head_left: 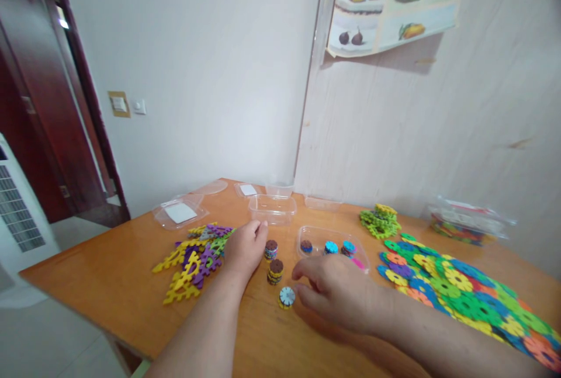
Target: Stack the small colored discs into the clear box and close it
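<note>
My left hand [246, 248] rests on the wooden table [109, 284] with its fingers curled loosely, just left of a short brown-topped stack of discs [271, 249]. Nothing shows in that hand. A second brown-topped stack [276, 271] stands in front of it, and a low stack with a light blue top [286, 297] sits nearest me. My right hand [335, 290] hovers palm down with its fingers bent, fingertips close to the light blue stack and the second stack. It holds nothing that I can see.
A clear tray [307, 233] behind my right hand holds several small disc stacks. Yellow and purple foam pieces [195, 258] lie at the left, a spread of colourful gear discs [456, 290] at the right. Empty clear tubs [272, 209] and lids [179, 213] stand at the back.
</note>
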The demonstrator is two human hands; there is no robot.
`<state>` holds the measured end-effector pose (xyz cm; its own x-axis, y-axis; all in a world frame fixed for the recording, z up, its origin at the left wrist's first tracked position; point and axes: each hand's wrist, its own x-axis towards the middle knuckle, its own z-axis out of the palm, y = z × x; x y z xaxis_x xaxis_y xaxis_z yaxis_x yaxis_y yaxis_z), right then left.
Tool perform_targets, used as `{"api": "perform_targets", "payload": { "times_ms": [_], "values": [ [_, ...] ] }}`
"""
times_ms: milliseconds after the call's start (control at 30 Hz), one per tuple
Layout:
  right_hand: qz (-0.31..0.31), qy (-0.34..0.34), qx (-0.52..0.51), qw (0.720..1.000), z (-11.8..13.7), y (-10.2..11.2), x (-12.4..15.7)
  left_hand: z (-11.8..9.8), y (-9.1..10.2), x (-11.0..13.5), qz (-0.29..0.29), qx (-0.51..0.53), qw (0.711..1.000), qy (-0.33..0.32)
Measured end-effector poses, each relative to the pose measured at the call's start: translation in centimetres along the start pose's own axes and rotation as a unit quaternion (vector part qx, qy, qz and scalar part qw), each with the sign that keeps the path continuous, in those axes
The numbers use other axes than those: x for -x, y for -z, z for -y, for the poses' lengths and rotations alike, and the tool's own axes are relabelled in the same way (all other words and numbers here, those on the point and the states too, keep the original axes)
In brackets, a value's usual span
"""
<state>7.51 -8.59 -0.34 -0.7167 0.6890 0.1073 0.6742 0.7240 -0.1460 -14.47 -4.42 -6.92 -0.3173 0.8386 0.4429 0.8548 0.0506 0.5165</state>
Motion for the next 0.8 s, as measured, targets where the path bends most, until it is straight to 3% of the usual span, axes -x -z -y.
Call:
{"api": "perform_targets", "payload": {
  "times_ms": [300,400,567,667,800],
  "values": [
    [0.048,0.003,0.026,0.999,0.9,-2.4,-0.3,0.0,0.1,0.0,0.003,-0.01,1.0,0.004],
    [0.03,0.001,0.005,1.0,0.8,-1.8,-0.1,0.0,-0.1,0.0,0.001,-0.007,1.0,0.001],
    [-0.056,-0.054,0.001,0.997,-1.4,0.9,-1.4,0.0,-0.1,-0.1,-0.005,-0.004,1.0,-0.003],
    [-0.048,-0.095,0.06,0.993,-3.5,2.0,-3.2,0.0,-0.1,-0.1,0.006,-0.002,1.0,0.006],
    [-0.017,-0.126,0.124,0.984,-5.3,1.7,-5.2,-0.1,0.1,-0.1,0.006,-0.002,1.0,0.008]
  ]
}}
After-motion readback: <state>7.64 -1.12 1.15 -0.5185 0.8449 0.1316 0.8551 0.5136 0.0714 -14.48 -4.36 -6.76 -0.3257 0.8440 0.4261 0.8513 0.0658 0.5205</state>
